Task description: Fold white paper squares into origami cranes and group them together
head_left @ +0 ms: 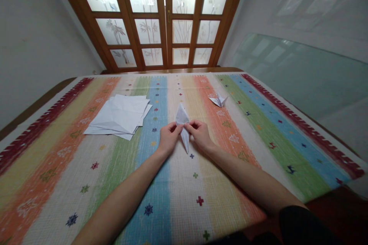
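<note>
Between my two hands is a piece of folded white paper [182,115], long and pointed at both ends. Its wider half points away from me and its narrow half points toward me. My left hand [169,136] pinches the paper's left side near the middle, thumb on top. On the opposite edge, my right hand [201,134] pinches it with thumb and bent fingers. Both thumbs nearly meet at the paper's waist. The fingertips beneath the paper are hidden. Further off to the right, a folded paper crane [219,100] rests on the tablecloth.
A loose stack of white paper sheets [116,116] lies left of my hands, its corners fanned out. A striped, patterned tablecloth [152,199] covers the table. Beyond the far edge stand wooden doors [165,42] with frosted panes. A glass panel [301,72] leans along the right wall.
</note>
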